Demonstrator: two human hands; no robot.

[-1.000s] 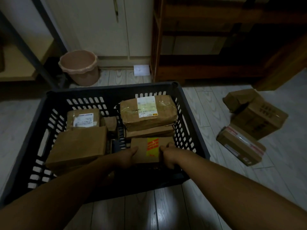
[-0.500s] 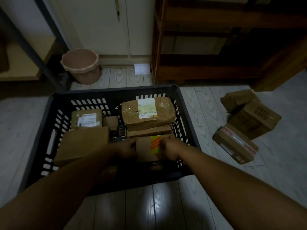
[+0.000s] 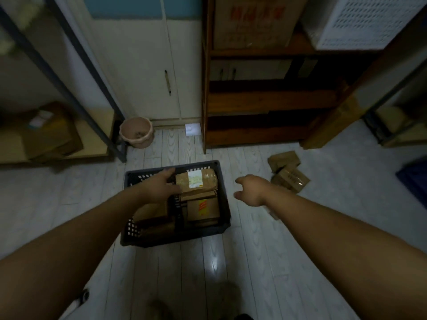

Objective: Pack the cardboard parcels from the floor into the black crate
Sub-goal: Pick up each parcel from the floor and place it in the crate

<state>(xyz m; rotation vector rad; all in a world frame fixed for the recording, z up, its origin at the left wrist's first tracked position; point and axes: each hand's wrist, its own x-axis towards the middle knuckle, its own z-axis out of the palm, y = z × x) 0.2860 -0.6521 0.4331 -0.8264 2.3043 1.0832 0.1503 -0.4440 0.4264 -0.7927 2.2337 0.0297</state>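
The black crate (image 3: 225, 199) stands on the pale floor and holds several cardboard parcels. A parcel with a red-and-yellow sticker (image 3: 203, 207) lies near its front right, and a taped parcel with a white label (image 3: 196, 181) lies on a stack behind it. My left hand (image 3: 161, 187) hovers over the crate's left half with fingers spread, holding nothing. My right hand (image 3: 250, 189) hangs open over the floor right of the crate, empty. Beyond it, cardboard parcels (image 3: 288, 174) lie in a small pile on the floor, one partly hidden by my right arm.
A pink bucket (image 3: 136, 132) stands at the back left by a metal shelf frame (image 3: 69, 88). A dark wooden shelf unit (image 3: 265, 100) rises behind the crate. A long box (image 3: 332, 121) leans at the right. A blue crate (image 3: 413, 179) shows at the right edge.
Both hands have let go of the stickered parcel, which now lies in the crate. The view has risen and pulled back. My right hand has swung right toward the floor parcels.
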